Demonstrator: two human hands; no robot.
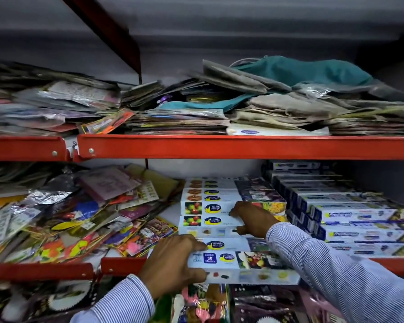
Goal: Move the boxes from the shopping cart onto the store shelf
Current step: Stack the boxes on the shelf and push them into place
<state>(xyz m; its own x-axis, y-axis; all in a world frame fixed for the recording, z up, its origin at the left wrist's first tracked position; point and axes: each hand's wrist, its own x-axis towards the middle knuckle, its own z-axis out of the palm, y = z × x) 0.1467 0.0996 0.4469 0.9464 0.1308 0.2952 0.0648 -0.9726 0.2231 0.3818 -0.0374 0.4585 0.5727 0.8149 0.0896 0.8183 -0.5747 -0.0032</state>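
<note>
Several long white wrap boxes lie stacked on the middle shelf [394, 264] with its orange front rail. My left hand [173, 264] grips the left end of the nearest box [243, 264], which sticks out past the shelf's front edge. My right hand [250, 217] reaches further in, fingers spread over a white box [205, 221] in the stack behind. Both arms wear striped blue sleeves. The shopping cart is out of view.
Blue and white boxes [350, 215] are piled to the right of the stack. Loose colourful packets [79, 220] crowd the shelf's left half. The upper shelf [219, 146] carries folded cloths and packets. More packets [208, 304] sit on the level below.
</note>
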